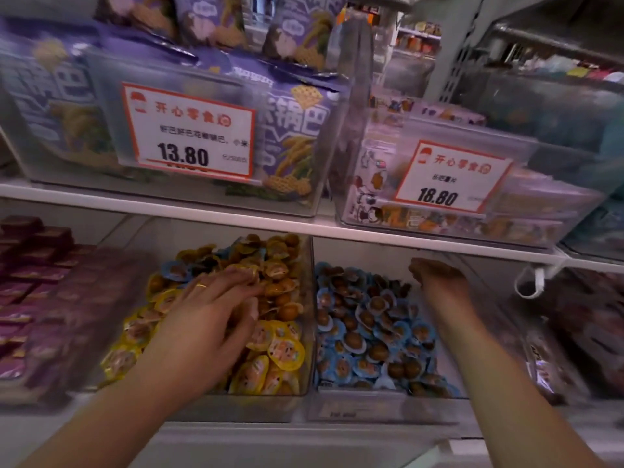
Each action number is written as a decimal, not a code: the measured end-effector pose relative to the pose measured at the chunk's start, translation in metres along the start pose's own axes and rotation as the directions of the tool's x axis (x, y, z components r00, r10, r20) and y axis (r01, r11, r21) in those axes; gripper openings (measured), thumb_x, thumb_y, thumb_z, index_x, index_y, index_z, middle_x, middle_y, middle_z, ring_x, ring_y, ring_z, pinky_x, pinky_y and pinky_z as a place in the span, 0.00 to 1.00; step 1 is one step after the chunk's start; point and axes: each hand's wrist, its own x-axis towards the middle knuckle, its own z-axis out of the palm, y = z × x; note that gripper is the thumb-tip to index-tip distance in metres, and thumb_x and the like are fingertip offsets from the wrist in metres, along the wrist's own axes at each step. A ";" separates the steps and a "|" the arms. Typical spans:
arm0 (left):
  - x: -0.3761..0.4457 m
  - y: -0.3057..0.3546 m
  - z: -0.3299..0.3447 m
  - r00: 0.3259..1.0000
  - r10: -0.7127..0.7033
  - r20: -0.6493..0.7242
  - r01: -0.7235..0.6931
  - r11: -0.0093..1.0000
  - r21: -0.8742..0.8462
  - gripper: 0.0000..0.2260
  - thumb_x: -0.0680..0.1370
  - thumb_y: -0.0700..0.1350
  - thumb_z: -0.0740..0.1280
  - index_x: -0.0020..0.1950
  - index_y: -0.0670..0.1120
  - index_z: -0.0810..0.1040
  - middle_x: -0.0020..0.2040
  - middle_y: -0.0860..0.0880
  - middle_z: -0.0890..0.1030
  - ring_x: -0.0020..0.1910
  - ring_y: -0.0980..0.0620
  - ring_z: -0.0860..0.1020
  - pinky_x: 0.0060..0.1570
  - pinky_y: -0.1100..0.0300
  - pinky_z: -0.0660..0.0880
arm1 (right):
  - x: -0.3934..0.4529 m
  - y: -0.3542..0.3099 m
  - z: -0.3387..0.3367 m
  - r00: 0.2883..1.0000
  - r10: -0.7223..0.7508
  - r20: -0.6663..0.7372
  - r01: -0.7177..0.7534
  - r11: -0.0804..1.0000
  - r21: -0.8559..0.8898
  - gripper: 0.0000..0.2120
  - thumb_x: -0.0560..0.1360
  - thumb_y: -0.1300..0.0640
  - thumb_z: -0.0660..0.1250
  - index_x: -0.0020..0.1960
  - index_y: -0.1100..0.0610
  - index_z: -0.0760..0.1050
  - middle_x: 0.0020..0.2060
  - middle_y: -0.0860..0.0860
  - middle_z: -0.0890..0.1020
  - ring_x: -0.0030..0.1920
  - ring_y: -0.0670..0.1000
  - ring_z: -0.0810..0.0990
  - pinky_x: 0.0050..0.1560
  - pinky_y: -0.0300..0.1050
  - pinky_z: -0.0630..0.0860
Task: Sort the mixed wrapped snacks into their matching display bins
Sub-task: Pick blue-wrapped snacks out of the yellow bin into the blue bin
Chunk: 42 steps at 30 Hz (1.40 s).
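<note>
While the left hand (216,298) rakes flat-fingered through the clear bin of yellow-wrapped snacks (277,349), blue-wrapped strays (175,270) at eleven o'clock need pinching; the right hand's (435,275) grip cannot be told.

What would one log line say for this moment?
left hand: in yellow-wrapped snacks | right hand: over blue-wrapped snacks | blue strays among yellow

The single head-worn wide-angle camera is looking forward and slightly down from close in front of the store shelving, taking in the white shelf board (236,216) across mid-frame, the clear bins above and below it, and both forearms reaching in from the bottom edge.
</note>
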 end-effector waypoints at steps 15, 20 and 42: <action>-0.056 -0.071 -0.085 0.957 -0.226 -0.180 0.248 0.962 0.116 0.16 0.74 0.45 0.67 0.62 0.51 0.79 0.65 0.51 0.76 0.63 0.46 0.75 0.60 0.49 0.74 | -0.145 -0.141 0.190 0.458 -0.454 0.764 0.788 0.605 -0.113 0.19 0.79 0.58 0.62 0.70 0.53 0.72 0.63 0.53 0.79 0.63 0.53 0.77 0.64 0.47 0.72; -0.059 -0.082 -0.086 0.958 -0.241 -0.157 0.255 0.964 0.073 0.16 0.77 0.46 0.64 0.64 0.55 0.76 0.66 0.53 0.73 0.63 0.50 0.74 0.61 0.52 0.74 | -0.119 -0.147 0.254 0.321 -0.155 0.934 0.876 0.425 -0.230 0.24 0.77 0.51 0.67 0.72 0.51 0.69 0.66 0.54 0.75 0.66 0.57 0.74 0.65 0.50 0.72; -0.053 -0.075 -0.086 0.946 -0.224 -0.236 0.238 0.971 0.031 0.15 0.77 0.46 0.62 0.62 0.54 0.79 0.62 0.55 0.75 0.64 0.51 0.72 0.64 0.56 0.69 | -0.102 -0.150 0.243 0.340 -0.308 0.889 0.839 0.527 -0.138 0.12 0.72 0.54 0.72 0.55 0.47 0.81 0.51 0.45 0.83 0.52 0.46 0.81 0.56 0.47 0.77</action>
